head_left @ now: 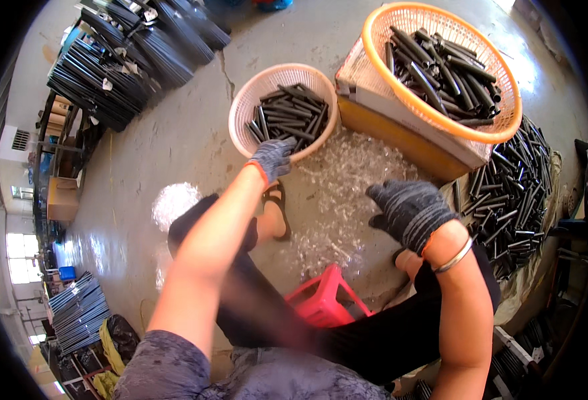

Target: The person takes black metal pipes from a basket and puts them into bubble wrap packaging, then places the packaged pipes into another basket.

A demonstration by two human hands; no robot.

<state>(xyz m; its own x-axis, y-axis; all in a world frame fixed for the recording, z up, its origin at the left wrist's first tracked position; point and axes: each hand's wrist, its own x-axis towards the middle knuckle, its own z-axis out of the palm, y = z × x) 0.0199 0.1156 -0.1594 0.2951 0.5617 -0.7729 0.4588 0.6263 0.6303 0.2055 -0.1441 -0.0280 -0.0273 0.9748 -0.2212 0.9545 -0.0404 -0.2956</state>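
Observation:
My left hand (272, 159), in a grey glove with an orange cuff, reaches over the near rim of a pale pink plastic basket (238, 113). Its fingers stretch toward short black tubes (292, 113) heaped inside, and I make out nothing held in them. Over the floor to the right hovers my right hand (410, 212), gloved alike, its thumb apart from its half-bent fingers and no object between them. Beyond it, a larger orange-rimmed basket (378, 63) full of longer-looking black tubes (444, 73) rests on a cardboard box (400, 133).
Loose black tubes (510, 193) lie piled on a sheet at the right. Clear plastic scraps (354, 180) litter the floor between my feet. A red stool (327, 297) stands between my legs. Bundles of long dark rods (134, 60) fill the far left.

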